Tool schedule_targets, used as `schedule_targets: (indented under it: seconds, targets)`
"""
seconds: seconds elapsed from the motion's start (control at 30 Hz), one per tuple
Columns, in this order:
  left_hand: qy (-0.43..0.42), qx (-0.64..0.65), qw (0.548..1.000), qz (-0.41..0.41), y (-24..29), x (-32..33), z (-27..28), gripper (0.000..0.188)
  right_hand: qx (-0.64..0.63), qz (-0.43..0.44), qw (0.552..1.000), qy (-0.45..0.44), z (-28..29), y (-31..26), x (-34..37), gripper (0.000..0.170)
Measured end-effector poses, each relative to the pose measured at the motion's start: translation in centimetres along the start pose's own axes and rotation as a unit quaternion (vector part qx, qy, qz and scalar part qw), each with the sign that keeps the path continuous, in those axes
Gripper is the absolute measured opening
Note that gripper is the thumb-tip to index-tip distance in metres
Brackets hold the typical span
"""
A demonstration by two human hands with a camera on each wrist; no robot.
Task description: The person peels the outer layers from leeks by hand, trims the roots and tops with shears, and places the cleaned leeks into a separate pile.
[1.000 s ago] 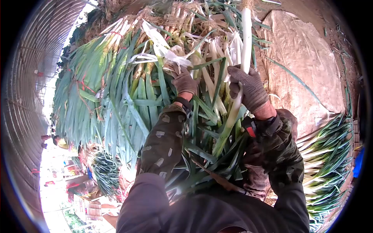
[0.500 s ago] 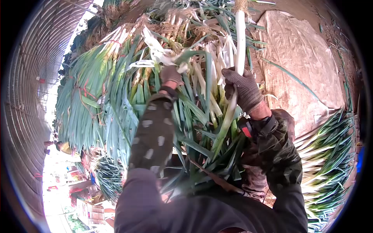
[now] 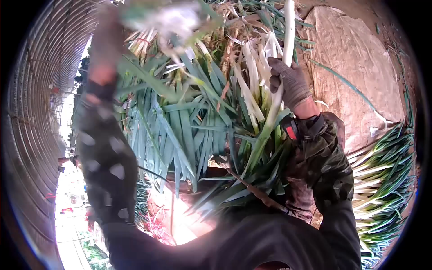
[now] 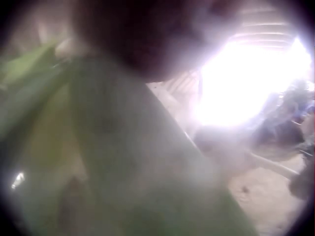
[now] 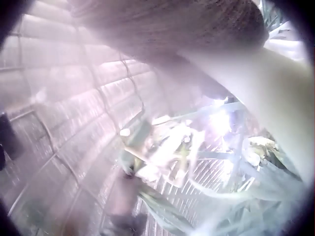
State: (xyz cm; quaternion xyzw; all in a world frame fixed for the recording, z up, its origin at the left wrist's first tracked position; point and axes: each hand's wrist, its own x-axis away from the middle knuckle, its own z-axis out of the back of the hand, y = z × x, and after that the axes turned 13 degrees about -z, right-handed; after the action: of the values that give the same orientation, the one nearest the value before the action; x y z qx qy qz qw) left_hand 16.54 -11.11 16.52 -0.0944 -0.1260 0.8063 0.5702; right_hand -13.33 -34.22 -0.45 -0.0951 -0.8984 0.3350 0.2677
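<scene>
In the head view the gloved right hand [image 3: 291, 84] grips a long leek [image 3: 275, 105], its white stalk rising past the fingers and its green leaves hanging down toward the lap. That pale stalk [image 5: 266, 83] also crosses the right wrist view below the glove [image 5: 197, 24]. The left hand [image 3: 107, 42], blurred, is raised at the upper left beside a blurred bunch of white and green leek leaves [image 3: 168, 20]. A broad green leaf [image 4: 128, 147] fills much of the left wrist view, under the dark, blurred hand [image 4: 157, 34]. The left fingers cannot be made out.
Piled leeks [image 3: 180, 121] lie in front of the person. A brown sheet [image 3: 351, 76] covers ground at the right, with a row of leeks [image 3: 380, 189] below it. A thin stick [image 3: 258, 193] lies near the lap. Ribbed sheeting [image 3: 40, 108] curves along the left.
The left hand has moved from the middle of the pile to the upper left, and loose leaves have moved with it. The right hand keeps its grip on the leek, nearly in place.
</scene>
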Motion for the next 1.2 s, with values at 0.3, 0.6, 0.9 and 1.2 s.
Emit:
schedule_targets:
  seconds: [0.3,0.6,0.9,1.2]
  targets:
    - [-0.203,0.099,0.860,-0.458,18.9,8.6,-10.4,0.026,-0.006,0.021,0.999,0.026,0.9,-0.7,0.6,0.026]
    - [0.090,0.015,0.994,0.060,-2.8,-13.9,3.2,0.038,0.039,0.051,0.998,0.012,0.5,0.2,-1.3,0.026]
    - [0.000,0.727,0.686,-0.016,31.0,1.4,-10.1,0.042,0.098,0.135,0.985,-0.031,0.6,1.2,-1.5,0.034]
    - [-0.031,0.690,0.723,0.011,23.7,0.1,-5.6,0.059,0.018,0.074,0.989,-0.128,-2.3,0.6,0.6,0.037]
